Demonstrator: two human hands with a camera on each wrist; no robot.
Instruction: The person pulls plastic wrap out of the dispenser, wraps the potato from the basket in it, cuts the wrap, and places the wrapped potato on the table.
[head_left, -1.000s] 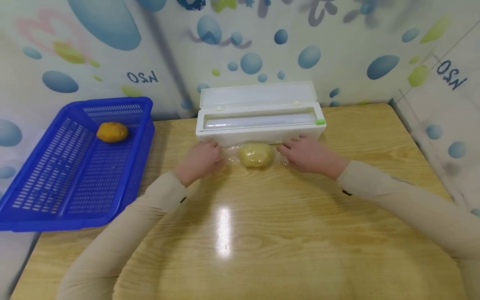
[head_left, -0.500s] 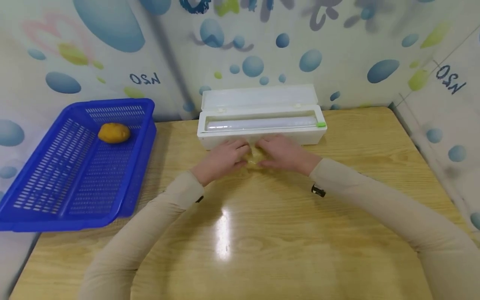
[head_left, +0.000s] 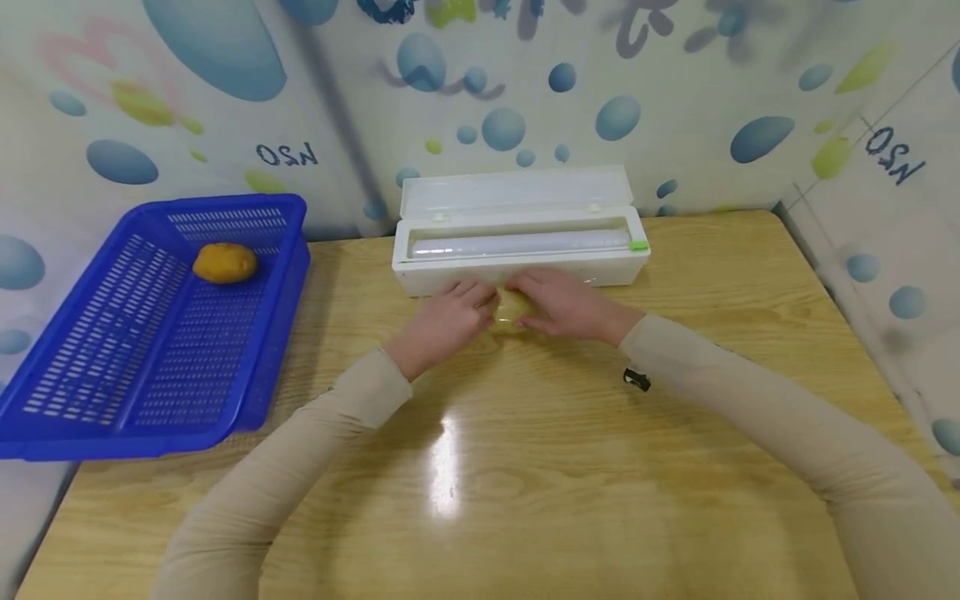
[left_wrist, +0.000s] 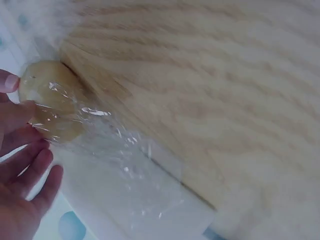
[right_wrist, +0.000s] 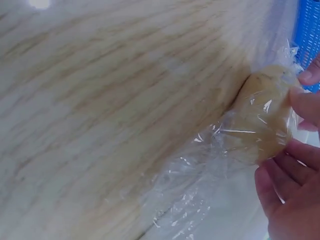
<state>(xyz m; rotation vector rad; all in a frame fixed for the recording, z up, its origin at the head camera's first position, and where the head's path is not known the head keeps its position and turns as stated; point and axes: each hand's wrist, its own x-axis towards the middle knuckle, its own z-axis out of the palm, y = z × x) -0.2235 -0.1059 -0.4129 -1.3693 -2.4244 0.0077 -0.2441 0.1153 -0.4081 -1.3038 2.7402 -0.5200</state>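
Observation:
A pale yellow, potato-like lump point(left_wrist: 57, 112) lies on the table against the front of a white film box, covered in clear plastic film point(left_wrist: 130, 165). My left hand point(head_left: 450, 319) holds its left side and my right hand point(head_left: 566, 305) its right side, fingers bent round it. Between the hands only a small part of the potato point(head_left: 512, 307) shows in the head view. In the right wrist view, the thumb and fingers touch the wrapped potato point(right_wrist: 262, 112), with loose film trailing from it. Each wrist view shows only part of the hands.
The white film box point(head_left: 517, 271) stands open by the wall, its lid raised and a film roll point(head_left: 517, 243) inside. A green slider point(head_left: 638, 246) sits at its right end. On the left, a blue basket point(head_left: 247, 375) holds a brownish-yellow potato point(head_left: 225, 263).
Both hands have moved inward from the film's ends to the sides of the potato, covering most of it. Over the last half second they have barely moved.

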